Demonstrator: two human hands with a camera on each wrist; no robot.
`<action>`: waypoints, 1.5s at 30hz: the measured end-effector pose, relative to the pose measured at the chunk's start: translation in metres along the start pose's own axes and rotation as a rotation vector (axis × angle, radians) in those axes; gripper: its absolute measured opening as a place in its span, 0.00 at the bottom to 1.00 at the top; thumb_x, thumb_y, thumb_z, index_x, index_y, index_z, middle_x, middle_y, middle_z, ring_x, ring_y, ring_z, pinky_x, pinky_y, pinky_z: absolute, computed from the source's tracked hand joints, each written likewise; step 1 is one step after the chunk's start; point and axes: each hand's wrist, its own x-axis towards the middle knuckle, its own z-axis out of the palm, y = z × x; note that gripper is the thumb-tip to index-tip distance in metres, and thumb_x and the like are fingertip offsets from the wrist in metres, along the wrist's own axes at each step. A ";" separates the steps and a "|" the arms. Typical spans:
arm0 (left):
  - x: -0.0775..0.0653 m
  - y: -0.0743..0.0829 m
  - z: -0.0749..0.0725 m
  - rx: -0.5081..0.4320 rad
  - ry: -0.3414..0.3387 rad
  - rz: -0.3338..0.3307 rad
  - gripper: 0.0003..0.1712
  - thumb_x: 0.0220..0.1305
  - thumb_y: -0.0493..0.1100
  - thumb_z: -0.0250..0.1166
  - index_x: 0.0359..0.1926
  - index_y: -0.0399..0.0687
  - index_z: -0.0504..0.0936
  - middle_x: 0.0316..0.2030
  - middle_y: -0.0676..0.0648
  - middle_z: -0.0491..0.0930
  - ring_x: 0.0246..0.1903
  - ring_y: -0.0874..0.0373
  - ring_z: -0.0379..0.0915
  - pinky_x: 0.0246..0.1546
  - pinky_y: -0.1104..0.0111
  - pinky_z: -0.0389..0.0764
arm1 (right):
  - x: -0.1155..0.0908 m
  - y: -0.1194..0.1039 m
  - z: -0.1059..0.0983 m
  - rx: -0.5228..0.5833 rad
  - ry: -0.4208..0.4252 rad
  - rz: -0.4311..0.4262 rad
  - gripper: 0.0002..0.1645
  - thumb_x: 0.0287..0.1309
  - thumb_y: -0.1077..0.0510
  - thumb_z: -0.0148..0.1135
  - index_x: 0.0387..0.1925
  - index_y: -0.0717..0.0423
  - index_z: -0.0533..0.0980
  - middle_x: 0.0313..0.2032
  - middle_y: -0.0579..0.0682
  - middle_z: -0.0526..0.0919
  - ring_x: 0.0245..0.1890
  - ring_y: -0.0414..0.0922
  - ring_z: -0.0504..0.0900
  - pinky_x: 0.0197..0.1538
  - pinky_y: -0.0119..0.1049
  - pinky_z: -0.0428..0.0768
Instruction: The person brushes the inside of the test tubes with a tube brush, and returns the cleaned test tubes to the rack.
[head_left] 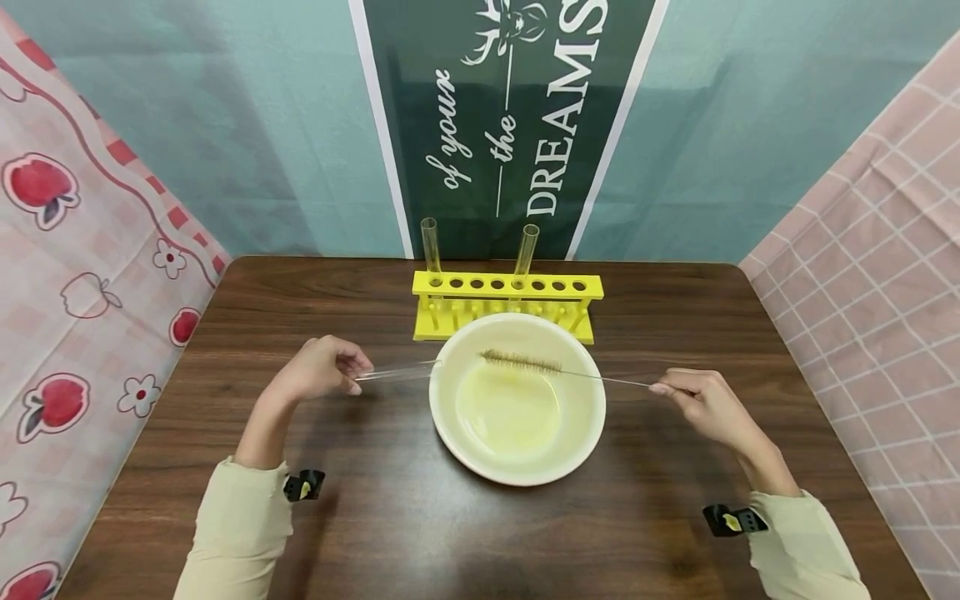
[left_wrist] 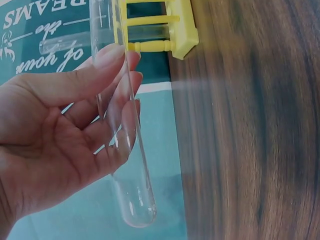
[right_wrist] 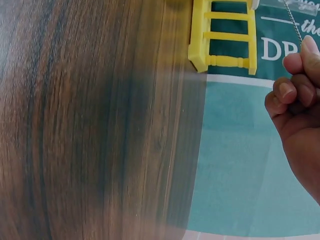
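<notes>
My left hand (head_left: 324, 368) pinches a clear glass test tube (left_wrist: 136, 195) between thumb and fingers. In the head view the tube lies nearly level, its open end at the left rim of a white basin (head_left: 517, 477). My right hand (head_left: 705, 404) pinches the thin twisted wire handle of a test tube brush (head_left: 521, 362). The brush's tan bristles are above the basin, apart from the tube's mouth. Pale yellowish liquid (head_left: 517, 412) covers the basin's bottom. In the right wrist view, the right hand (right_wrist: 300, 95) shows curled fingers and a piece of the wire.
Behind the basin stands a yellow test tube rack (head_left: 506, 285) with a row of holes. Two glass tubes stand in it, one at the left end (head_left: 431, 246) and one near the middle (head_left: 527, 250). Printed cloths hang around the brown wooden table (head_left: 480, 542).
</notes>
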 end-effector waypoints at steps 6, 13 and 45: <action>0.002 0.004 0.009 0.035 0.022 0.010 0.13 0.40 0.26 0.70 0.32 0.34 0.82 0.28 0.44 0.81 0.29 0.56 0.76 0.31 0.64 0.77 | 0.004 -0.006 0.003 0.044 -0.022 0.019 0.22 0.42 0.78 0.62 0.21 0.45 0.74 0.17 0.35 0.67 0.17 0.30 0.60 0.19 0.24 0.62; 0.004 0.010 0.015 0.030 0.039 0.034 0.13 0.40 0.25 0.69 0.32 0.34 0.82 0.27 0.45 0.81 0.29 0.55 0.76 0.31 0.64 0.77 | 0.012 -0.026 0.002 0.079 -0.040 0.031 0.23 0.38 0.82 0.61 0.20 0.49 0.74 0.18 0.36 0.69 0.16 0.32 0.62 0.20 0.25 0.63; 0.005 0.026 0.028 0.202 0.177 0.073 0.14 0.40 0.22 0.66 0.29 0.40 0.83 0.25 0.49 0.81 0.30 0.50 0.77 0.34 0.59 0.76 | 0.008 -0.005 0.006 0.447 -0.114 0.068 0.24 0.47 0.85 0.50 0.20 0.52 0.72 0.14 0.54 0.66 0.16 0.40 0.66 0.19 0.35 0.64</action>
